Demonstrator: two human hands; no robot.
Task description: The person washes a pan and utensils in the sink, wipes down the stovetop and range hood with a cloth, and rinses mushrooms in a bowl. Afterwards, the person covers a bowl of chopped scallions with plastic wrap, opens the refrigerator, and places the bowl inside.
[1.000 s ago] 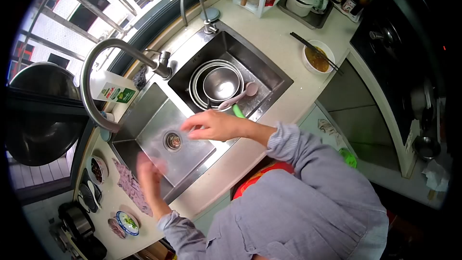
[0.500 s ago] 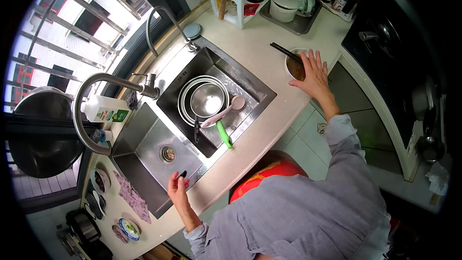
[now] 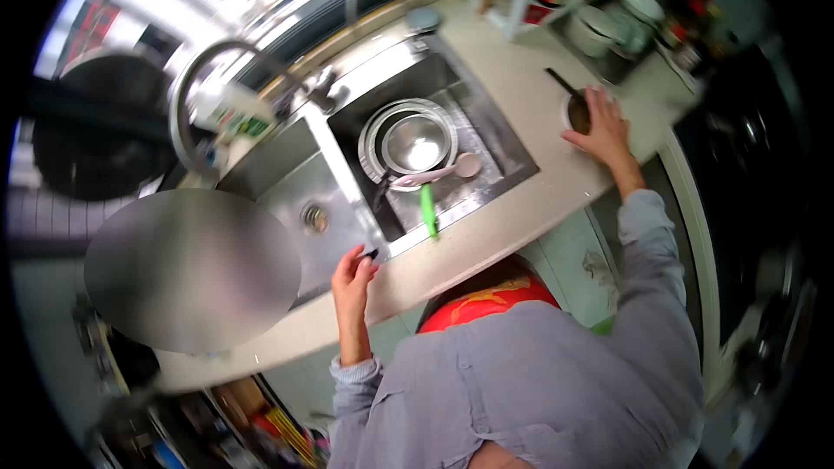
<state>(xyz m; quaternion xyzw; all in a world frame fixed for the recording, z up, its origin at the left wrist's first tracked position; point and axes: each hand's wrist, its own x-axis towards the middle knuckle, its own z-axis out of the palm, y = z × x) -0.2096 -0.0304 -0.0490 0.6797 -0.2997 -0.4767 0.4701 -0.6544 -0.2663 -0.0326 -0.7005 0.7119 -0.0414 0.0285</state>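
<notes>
My left hand [image 3: 353, 282] is closed in a pinch at the front edge of the sink, with a small black object [image 3: 372, 254] at its fingertips. My right hand [image 3: 604, 132] covers much of the bowl [image 3: 569, 113] on the counter, its fingers spread over the rim; whether it grips the bowl is hard to tell. Dark chopsticks [image 3: 563, 80] lie across that bowl. In the right basin, nested metal bowls [image 3: 417, 143] sit with a pink ladle [image 3: 426, 176] and a green handle [image 3: 428, 211] beside them.
The left basin [image 3: 334, 208] has a drain [image 3: 314, 217]. A curved faucet [image 3: 181, 113] rises behind it, near a white bottle [image 3: 233, 110]. A tray [image 3: 608, 61] with a lidded pot [image 3: 593, 30] stands at the back right, beside the dark stove [image 3: 738, 191]. A grey blur hides the left counter.
My right hand has moved from over the sink to the bowl. My left hand has left the left basin for its front edge, now with the black object. The view has shifted and blurred.
</notes>
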